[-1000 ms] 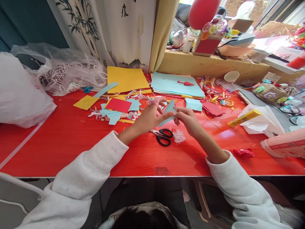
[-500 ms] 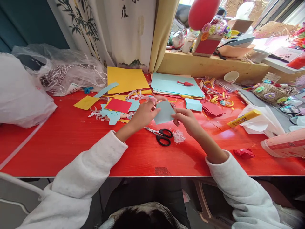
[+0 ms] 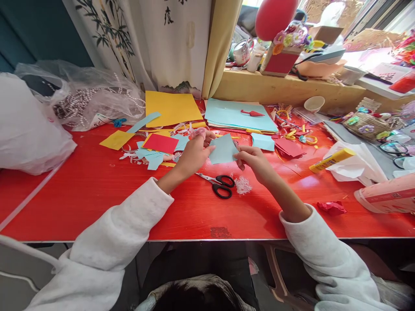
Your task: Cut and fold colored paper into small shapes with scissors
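Observation:
A small light-blue paper square (image 3: 223, 149) is held up between both hands, above the red table. My left hand (image 3: 197, 151) pinches its left edge, with a pink object (image 3: 198, 132) showing at the fingers. The right edge is pinched by my right hand (image 3: 249, 157). Below the paper lie black-handled scissors (image 3: 220, 183), blades towards the left, beside a small heap of white-pink shreds (image 3: 243, 185). Blue scraps (image 3: 154, 161) and a red paper square (image 3: 160, 143) lie to the left of my left hand.
Yellow sheets (image 3: 171, 108) and a blue paper stack (image 3: 240, 114) lie at the back of the table (image 3: 188, 220). On the right are red squares (image 3: 289, 147), a yellow glue stick (image 3: 332, 160) and a pink cylinder (image 3: 385, 197). Plastic bags (image 3: 29, 125) stand at the left.
The blue paper has tilted a little and looks brighter. Both hands stay in nearly the same place, still holding its edges.

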`<state>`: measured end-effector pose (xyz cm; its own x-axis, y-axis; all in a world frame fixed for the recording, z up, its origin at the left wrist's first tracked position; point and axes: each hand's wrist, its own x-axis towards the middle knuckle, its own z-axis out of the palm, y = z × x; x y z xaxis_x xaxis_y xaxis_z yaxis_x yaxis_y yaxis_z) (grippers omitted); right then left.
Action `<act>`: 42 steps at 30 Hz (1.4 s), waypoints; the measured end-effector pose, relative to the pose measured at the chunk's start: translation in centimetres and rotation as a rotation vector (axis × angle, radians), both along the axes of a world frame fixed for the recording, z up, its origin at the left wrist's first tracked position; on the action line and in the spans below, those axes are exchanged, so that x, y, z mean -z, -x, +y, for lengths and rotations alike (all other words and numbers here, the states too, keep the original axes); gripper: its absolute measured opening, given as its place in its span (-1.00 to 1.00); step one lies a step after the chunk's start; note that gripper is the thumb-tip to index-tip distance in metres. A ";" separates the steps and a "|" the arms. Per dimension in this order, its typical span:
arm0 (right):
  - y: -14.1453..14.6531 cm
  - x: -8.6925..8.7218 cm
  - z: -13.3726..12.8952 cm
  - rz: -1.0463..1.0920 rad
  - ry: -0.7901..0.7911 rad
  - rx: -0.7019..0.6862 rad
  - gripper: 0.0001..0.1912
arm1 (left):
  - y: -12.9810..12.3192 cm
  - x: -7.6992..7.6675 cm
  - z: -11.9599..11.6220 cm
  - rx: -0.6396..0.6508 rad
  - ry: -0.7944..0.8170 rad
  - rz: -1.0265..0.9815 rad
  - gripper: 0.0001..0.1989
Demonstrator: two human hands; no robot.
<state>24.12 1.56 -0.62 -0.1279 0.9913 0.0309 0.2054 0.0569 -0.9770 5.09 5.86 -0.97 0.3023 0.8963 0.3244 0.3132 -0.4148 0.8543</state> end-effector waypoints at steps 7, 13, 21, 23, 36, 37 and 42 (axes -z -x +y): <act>0.4 0.8 0.5 0.009 0.012 0.071 -0.63 | 0.1 -0.6 -0.9 0.092 -0.050 0.018 -0.88; 0.5 1.0 0.2 -0.057 -0.056 -0.051 -0.74 | -0.2 -1.0 -1.7 0.133 -0.038 0.129 -0.84; 0.7 0.6 -0.2 -0.202 -0.041 -0.074 -0.62 | -0.3 -0.9 -1.4 0.142 0.032 0.082 -0.90; 0.8 0.5 -0.4 -0.271 -0.076 -0.095 -0.56 | -0.4 -0.9 -1.5 0.196 0.033 0.079 -0.91; 0.9 1.4 -0.2 -0.338 -0.226 -0.037 -0.48 | -0.4 -0.6 -1.5 0.175 0.005 0.166 -0.81; 0.8 1.4 -0.2 -0.350 -0.223 -0.047 -0.48 | -0.4 -0.6 -1.5 0.163 -0.004 0.171 -0.80; 0.8 1.6 -0.2 -0.357 -0.244 -0.010 -0.66 | -0.4 -0.3 -1.5 0.151 -0.029 0.175 -0.80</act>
